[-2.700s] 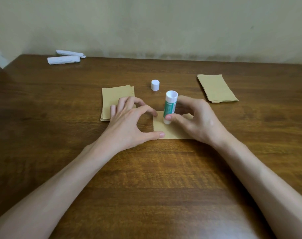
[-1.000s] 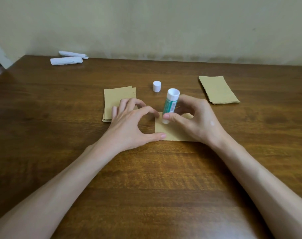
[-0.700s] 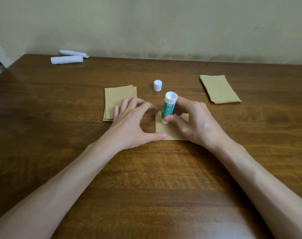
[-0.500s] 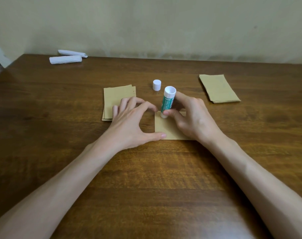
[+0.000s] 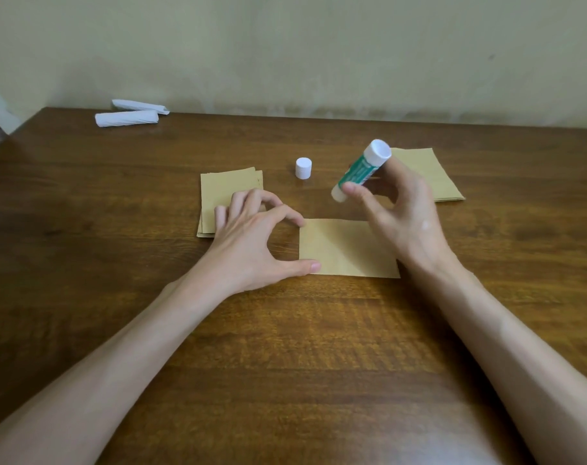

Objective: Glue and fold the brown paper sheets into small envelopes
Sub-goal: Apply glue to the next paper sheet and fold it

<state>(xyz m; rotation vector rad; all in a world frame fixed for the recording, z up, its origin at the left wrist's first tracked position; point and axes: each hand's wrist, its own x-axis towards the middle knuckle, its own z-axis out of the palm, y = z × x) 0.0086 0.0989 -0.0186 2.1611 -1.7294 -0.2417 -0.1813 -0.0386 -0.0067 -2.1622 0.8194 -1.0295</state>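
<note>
Pinching the glue stick point(image 5: 360, 171) in the right hand point(image 5: 409, 216), thumb and fingers curled round the barrel, lower end tilted down to the left and held clear of the paper. Pressing with the left hand point(image 5: 251, 239), fingers arched and gripping nothing, thumb tip and forefinger tip on the left edge of the brown sheet point(image 5: 345, 250), flat and unfolded near the middle of the table point(image 5: 302, 347). Hard to tell from this angle whether glue already lies on it. Farther off, the white cap point(image 5: 303, 167) standing alone; left of it a stack of sheets point(image 5: 228, 186), partly under the left fingers; far right, a narrower brown pile point(image 5: 429, 176), read here as finished envelopes. Judged midway: folding of this sheet left to do, then the stack.
</note>
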